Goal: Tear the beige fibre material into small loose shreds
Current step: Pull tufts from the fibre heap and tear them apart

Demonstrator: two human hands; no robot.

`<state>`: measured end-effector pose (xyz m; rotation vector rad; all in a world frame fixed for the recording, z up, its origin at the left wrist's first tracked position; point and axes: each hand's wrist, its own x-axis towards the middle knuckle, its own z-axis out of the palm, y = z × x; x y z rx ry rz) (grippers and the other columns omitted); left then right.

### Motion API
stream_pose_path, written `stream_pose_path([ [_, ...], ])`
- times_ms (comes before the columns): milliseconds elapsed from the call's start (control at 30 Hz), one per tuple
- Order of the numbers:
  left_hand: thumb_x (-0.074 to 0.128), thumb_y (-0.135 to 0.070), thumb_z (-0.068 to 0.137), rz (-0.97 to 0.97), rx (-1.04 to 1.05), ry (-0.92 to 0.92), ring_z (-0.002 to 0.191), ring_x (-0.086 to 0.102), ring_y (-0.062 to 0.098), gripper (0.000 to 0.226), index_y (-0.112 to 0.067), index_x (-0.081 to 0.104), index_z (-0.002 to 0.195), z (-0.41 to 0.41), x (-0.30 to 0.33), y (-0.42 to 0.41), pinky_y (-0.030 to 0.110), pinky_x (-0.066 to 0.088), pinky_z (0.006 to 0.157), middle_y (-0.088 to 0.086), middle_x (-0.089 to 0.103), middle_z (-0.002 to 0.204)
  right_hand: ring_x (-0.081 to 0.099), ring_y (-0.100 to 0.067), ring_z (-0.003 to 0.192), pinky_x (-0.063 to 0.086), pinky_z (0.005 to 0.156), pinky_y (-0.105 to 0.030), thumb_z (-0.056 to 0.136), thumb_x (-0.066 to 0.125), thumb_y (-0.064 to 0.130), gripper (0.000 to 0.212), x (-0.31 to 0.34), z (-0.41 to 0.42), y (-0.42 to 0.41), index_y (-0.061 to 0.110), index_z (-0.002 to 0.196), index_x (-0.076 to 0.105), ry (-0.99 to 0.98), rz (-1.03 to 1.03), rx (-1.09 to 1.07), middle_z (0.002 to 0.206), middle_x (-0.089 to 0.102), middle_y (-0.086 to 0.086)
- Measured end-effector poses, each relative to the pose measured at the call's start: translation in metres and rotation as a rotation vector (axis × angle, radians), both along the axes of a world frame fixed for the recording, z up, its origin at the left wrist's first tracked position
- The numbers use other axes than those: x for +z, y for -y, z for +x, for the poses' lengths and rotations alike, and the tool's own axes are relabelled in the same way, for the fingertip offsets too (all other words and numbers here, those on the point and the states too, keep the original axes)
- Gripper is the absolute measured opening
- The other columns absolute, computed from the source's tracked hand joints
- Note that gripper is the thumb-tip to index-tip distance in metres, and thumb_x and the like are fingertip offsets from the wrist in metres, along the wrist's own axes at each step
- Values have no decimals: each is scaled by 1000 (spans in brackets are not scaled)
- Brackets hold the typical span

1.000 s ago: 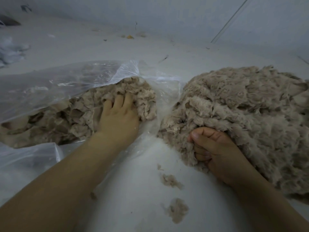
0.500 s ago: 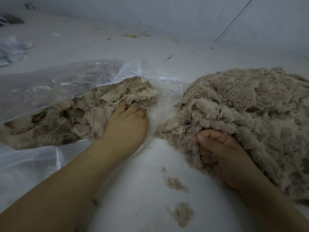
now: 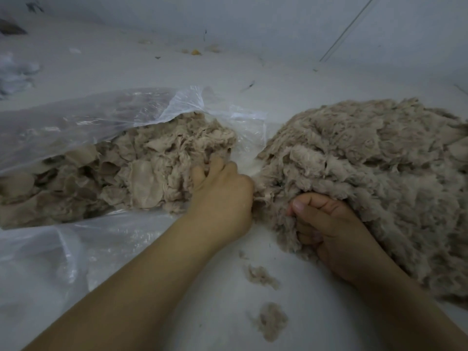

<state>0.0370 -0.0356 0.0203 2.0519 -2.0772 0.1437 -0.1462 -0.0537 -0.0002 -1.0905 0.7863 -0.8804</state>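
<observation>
Head view: left hand [image 3: 222, 198] fingers grip bagged fibre [image 3: 152, 171], right hand [image 3: 326, 224] clutches loose pile [image 3: 367, 158].

Beige is seen on the fibre heap [image 3: 374, 158] and the scraps [image 3: 141, 171] inside a clear plastic bag [image 3: 83, 122]; the floor [image 3: 228, 312] is pale grey-white.

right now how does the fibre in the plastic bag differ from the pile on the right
The fibre in the bag lies in flat, sheet-like scraps, partly under clear plastic bag; the pile on the right is fluffy, shredded and lies uncovered. The pile on the right looks larger and taller. The left hand digs into the bagged fibre; the right hand grips the pile's near edge. Both are the same beige.
</observation>
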Motion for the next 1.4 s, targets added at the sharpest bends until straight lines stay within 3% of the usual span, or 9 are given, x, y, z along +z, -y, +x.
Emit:
stream_pose_path([
  [233, 56, -7, 72, -222, -54, -209, 96, 32, 24, 24, -20, 38, 64, -21, -1, -12, 34, 12, 71, 0, 34, 89, 24, -4, 41, 25, 39, -14, 85, 64, 20, 18, 0, -1, 0, 9, 70, 67, -7, -28, 21, 48, 33, 4],
  [400, 51, -12, 88, -253, -347, -661, 78, 44, 20, 16, -6, 52, 73, -26, -3, -26, 29, 35, 72, 2, 48, 78, 23, -3, 43, 24, 40, -15, 86, 55, 28, 26, 1, 2, -1, 21, 64, 68, 12, -54, 28, 49, 31, 7],
  [600, 67, 5, 83, -299, -556, -907, 78, 56, 26, 15, 8, 59, 70, -26, -14, -24, 35, 48, 72, 16, 57, 83, 24, -1, 40, 26, 38, -13, 88, 55, 30, 32, 0, 2, -1, 22, 59, 65, 50, -72, 49, 47, 34, 11],
  [767, 66, 8, 76, -343, -663, -859, 78, 55, 23, 15, 5, 57, 66, -27, -16, -29, 35, 46, 68, 13, 57, 88, 21, -6, 40, 22, 40, -18, 85, 61, 37, 31, -2, -1, 1, 21, 60, 55, 59, -60, 37, 47, 28, 7],
  [933, 60, 7, 78, -376, -648, -921, 75, 57, 18, 20, -2, 54, 61, -25, -17, -28, 25, 44, 70, 10, 61, 80, 23, -3, 38, 25, 36, -15, 85, 64, 17, 20, -4, -1, 5, -1, 80, 57, 0, -38, 49, 47, 32, 2],
  [1033, 54, 5, 76, -392, -459, -1163, 71, 62, 25, 29, -18, 48, 60, -22, -17, -26, 32, 48, 64, 10, 63, 72, 23, -2, 36, 22, 35, -14, 83, 62, 10, 16, -4, 0, 5, 1, 75, 51, 10, -21, 18, 48, 29, 3],
  [1133, 54, 10, 71, -389, -355, -1333, 63, 57, 27, 24, -7, 45, 56, -22, -19, -26, 34, 45, 58, 20, 60, 68, 22, -2, 36, 21, 35, -15, 92, 49, 1, 24, -5, 0, 5, 8, 69, 44, 11, -28, -11, 46, 28, 5],
  [1300, 61, 16, 64, -432, -661, -957, 68, 55, 29, 18, 4, 50, 54, -27, -20, -27, 33, 45, 63, 17, 59, 75, 21, -3, 36, 21, 35, -14, 84, 62, 17, 32, -4, 2, 3, 19, 53, 54, 39, -28, 9, 45, 28, 6],
  [1400, 70, 9, 70, -457, -768, -773, 70, 54, 28, 24, 4, 53, 55, -31, -22, -27, 39, 45, 67, 12, 60, 76, 38, -9, 38, 32, 39, -17, 84, 66, 28, 30, -6, -1, 2, 14, 58, 59, 8, -90, 21, 47, 45, -4],
])
